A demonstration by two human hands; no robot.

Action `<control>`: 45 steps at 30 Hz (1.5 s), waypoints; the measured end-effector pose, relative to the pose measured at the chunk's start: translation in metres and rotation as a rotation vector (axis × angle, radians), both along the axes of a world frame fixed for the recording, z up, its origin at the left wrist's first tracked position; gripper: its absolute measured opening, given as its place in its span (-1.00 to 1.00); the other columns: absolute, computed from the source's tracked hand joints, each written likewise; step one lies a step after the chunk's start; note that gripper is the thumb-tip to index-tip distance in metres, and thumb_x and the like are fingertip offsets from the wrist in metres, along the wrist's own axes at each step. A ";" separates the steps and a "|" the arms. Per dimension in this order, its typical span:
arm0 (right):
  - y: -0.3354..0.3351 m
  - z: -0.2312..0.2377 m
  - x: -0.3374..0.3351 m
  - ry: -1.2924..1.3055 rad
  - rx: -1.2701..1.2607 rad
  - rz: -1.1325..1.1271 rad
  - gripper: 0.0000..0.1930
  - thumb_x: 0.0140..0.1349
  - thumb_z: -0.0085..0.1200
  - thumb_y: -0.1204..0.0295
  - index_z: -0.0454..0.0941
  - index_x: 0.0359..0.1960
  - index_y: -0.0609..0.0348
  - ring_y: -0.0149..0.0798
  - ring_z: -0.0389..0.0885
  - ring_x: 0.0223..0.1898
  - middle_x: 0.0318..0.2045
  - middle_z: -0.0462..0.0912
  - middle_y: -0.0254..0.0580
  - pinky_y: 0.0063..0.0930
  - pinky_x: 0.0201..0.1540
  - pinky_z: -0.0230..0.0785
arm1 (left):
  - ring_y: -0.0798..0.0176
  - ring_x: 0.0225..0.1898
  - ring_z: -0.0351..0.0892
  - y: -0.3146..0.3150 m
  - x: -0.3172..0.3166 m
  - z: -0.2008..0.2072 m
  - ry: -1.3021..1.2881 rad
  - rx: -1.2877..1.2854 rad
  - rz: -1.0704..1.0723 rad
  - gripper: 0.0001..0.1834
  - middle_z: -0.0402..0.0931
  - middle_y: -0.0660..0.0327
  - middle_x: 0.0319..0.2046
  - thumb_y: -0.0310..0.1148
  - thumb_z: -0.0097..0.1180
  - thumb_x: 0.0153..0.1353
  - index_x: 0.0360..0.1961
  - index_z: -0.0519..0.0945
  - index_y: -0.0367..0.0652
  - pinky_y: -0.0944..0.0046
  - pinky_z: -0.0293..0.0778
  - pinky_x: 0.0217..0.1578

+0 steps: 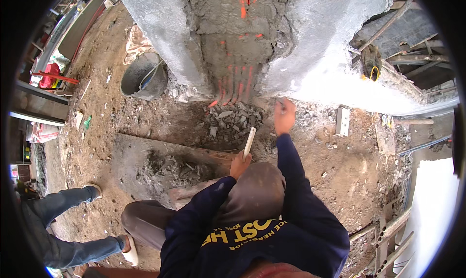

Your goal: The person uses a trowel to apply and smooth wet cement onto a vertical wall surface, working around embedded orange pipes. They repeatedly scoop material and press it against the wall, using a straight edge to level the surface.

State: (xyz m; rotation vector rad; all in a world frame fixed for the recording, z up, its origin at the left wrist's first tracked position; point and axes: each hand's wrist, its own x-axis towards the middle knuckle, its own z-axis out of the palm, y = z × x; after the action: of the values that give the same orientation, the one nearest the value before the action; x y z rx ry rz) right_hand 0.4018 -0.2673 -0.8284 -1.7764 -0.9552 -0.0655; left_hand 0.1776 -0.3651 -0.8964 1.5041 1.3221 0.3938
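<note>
Currently squatting on a dirt floor, facing a rough grey wall.

Left hand: closed around the lower end of a pale stick. Stick tilts up and slightly right, its top over the rubble. Hand sits above the knee, at the edge of a wooden board.

Right hand: arm stretched forward, fingers closed on a small dark tool; only its tip shows, so its kind cannot be told. Hand is at the foot of the wall, just right of the chased channel.

Wall: a vertical channel cut in the middle, filled with wet grey mortar. Orange conduits show through the mortar and come out at its base, touching the rubble heap.

Board: lies flat on the floor left of the hands, carrying a patch of mortar.

Bucket: grey, left of the channel, close to the wall, with a tool handle resting inside.

White block: on the floor right of the right hand, near the wall.

Another person's legs in jeans: lower left, well apart from the hands.
</note>
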 end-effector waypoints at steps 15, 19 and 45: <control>-0.248 -0.088 0.014 -0.332 -1.057 0.006 -0.64 0.17 0.14 0.17 0.49 -0.10 0.11 0.06 0.44 -0.01 -0.11 0.50 -0.05 -0.05 0.03 0.29 | -0.17 -0.39 0.58 -0.042 0.043 -0.014 -0.011 -0.168 -0.111 -0.55 0.53 -0.11 -0.40 -0.13 -0.07 0.33 0.01 0.27 -0.33 -0.04 0.43 -0.38; -0.239 -0.098 0.025 -0.256 -1.080 0.035 -0.66 0.22 0.07 0.15 0.50 -0.16 0.16 0.08 0.46 -0.01 -0.11 0.51 0.00 -0.06 -0.02 0.34 | -0.14 -0.30 0.59 -0.041 0.048 -0.029 -0.055 -0.459 0.027 -0.53 0.56 -0.13 -0.28 -0.17 -0.03 0.30 0.09 0.30 -0.30 -0.04 0.45 -0.30; -0.041 0.075 0.016 0.110 -0.160 0.006 -0.50 0.12 0.15 0.04 0.55 -0.07 0.21 -0.04 0.61 -0.20 -0.19 0.64 0.06 -0.14 -0.14 0.40 | -0.14 -0.28 0.57 0.163 0.001 0.203 -0.357 0.386 -0.147 -0.57 0.54 -0.09 -0.26 -0.18 -0.02 0.28 0.05 0.34 -0.26 -0.05 0.43 -0.26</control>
State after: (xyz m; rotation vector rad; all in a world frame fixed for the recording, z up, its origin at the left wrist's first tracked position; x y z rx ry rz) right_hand 0.4175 -0.3083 -0.7531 -1.9024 -0.9069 0.1148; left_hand 0.1783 -0.2019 -0.6934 1.7358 0.8797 0.8161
